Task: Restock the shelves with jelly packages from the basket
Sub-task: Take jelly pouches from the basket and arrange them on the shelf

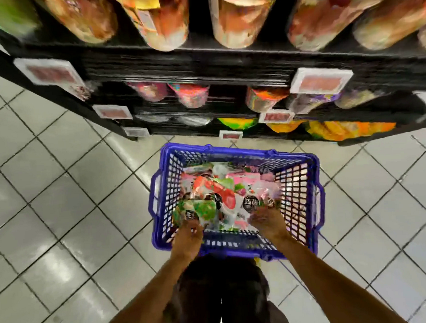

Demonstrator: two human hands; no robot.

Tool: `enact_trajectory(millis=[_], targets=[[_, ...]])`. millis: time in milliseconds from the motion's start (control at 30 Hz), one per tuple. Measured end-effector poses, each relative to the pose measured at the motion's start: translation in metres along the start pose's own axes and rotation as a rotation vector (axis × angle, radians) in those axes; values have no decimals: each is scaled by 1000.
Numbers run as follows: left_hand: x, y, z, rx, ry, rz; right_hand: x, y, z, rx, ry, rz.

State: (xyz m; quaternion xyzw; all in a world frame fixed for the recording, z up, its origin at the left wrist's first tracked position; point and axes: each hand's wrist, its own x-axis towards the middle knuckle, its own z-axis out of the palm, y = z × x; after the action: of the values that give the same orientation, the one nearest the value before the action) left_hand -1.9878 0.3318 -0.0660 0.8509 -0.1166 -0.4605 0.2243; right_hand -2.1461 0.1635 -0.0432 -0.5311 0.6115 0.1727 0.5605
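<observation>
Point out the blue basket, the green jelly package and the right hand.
blue basket (pixel 243 151): head view, on its far rim.
green jelly package (pixel 199 208): head view, on its green front face.
right hand (pixel 267 221): head view, on the back of the hand.

A blue plastic basket (pixel 303 181) with lattice walls stands on the floor (pixel 62 192) at lower centre of the frame; jelly packages (pixel 215 193), glossy pouches in red, pink, green and white with dark round labels, lie heaped inside it, overlapping and tilted; black shelves (pixel 202 61) cross the top of the frame, their tiers blurred.
</observation>
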Motion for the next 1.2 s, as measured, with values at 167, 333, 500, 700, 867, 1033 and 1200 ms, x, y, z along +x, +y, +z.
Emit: enact_trajectory(millis=[167,333,500,700,867,1033,1200], targets=[[61,-15,32,-97,-142,-239,67,16,28,-109,5,4],[102,-30,55,305,-47,9,121,6,53,-276,131,-132],[126,-36,56,741,14,285,148,8,69,-546,28,-143],[114,-17,44,861,-43,706,140,40,55,-252,147,-41],[118,25,54,1229,-174,831,120,87,33,-141,421,165],[117,35,78,1208,-342,850,106,86,23,-295,488,168],[121,2,87,292,-163,413,119,53,42,-370,280,-215]])
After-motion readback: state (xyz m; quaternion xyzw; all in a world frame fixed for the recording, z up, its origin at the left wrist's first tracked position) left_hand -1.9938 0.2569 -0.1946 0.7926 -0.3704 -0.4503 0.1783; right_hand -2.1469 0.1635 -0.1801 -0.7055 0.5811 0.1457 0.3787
